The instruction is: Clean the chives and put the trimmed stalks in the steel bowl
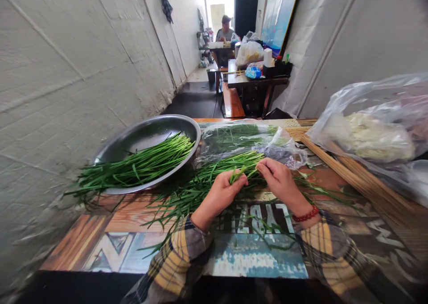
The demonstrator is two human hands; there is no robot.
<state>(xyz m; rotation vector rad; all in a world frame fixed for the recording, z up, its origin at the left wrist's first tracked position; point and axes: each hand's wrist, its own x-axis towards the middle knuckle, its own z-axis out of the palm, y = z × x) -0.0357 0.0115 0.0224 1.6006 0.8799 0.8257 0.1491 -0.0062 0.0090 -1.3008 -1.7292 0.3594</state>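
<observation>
My left hand (222, 193) is closed around a few green chive stalks (238, 174) at their cut ends. My right hand (279, 179) pinches the same stalks just to the right, fingers curled. Under both hands a loose pile of chives (200, 183) lies across the printed wooden table (110, 241). To the left a round metal basin (147, 137) holds a bunch of sorted chives (133, 168) whose tips hang over its rim.
A clear plastic bag with more chives (240, 137) lies behind my hands. Bamboo skewers (351, 177) run along the right side beside a large plastic bag of pale food (371, 134). A wall stands close on the left. A seated person (225, 30) is far back by another table.
</observation>
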